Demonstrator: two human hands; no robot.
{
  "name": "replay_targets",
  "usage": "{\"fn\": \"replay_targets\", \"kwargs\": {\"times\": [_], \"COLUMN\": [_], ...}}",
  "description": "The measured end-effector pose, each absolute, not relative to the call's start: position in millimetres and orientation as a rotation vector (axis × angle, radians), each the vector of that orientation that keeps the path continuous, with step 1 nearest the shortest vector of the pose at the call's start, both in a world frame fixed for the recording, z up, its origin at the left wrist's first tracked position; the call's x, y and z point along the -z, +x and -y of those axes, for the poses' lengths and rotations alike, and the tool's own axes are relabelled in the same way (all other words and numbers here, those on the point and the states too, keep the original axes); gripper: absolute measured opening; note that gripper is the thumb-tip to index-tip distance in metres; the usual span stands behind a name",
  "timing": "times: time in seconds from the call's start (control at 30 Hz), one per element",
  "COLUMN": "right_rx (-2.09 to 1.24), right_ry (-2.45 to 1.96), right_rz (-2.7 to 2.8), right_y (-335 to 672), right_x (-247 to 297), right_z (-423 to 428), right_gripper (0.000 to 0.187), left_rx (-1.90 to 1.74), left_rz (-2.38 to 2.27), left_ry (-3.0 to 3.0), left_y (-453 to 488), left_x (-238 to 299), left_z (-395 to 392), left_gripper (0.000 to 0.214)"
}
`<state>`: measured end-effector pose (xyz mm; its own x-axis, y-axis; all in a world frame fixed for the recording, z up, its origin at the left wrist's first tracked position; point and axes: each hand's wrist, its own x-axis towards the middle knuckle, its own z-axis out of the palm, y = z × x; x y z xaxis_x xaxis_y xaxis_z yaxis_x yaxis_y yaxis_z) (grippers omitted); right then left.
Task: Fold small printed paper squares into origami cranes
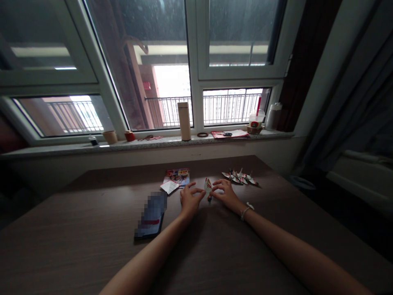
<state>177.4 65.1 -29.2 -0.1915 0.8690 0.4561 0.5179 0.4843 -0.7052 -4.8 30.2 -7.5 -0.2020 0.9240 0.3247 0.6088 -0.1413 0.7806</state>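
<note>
My left hand (190, 200) and my right hand (224, 193) rest on the dark wooden table (92, 229) and pinch a small folded piece of printed paper (208, 186) between their fingertips. The paper stands upright between the two hands. Just behind my right hand lies a row of several finished folded paper cranes (240, 178). Left of my left hand lie a stack of colourful printed paper (178, 176) and a white folded sheet (169, 187). A white bracelet sits on my right wrist.
A dark phone (151, 217) lies on the table left of my left forearm. The window sill (159, 142) behind the table carries a tall beige flask (184, 121), a drink cup with a red straw (255, 119), small cups, scissors and papers. A curtain hangs at the right.
</note>
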Motion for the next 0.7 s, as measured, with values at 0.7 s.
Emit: {"fn": "replay_targets", "kwargs": {"times": [0.7], "right_rx": [-0.101], "right_ry": [-1.252], "right_rz": [2.065], "right_y": [183.2], "right_x": [16.3], "right_z": [-52.4], "right_gripper": [0.013], "left_rx": [-1.209], "left_rz": [-1.882], "left_ry": [1.803], "left_y": [-6.0], "left_x": [17.2], "left_z": [-33.6], "left_gripper": [0.029]}}
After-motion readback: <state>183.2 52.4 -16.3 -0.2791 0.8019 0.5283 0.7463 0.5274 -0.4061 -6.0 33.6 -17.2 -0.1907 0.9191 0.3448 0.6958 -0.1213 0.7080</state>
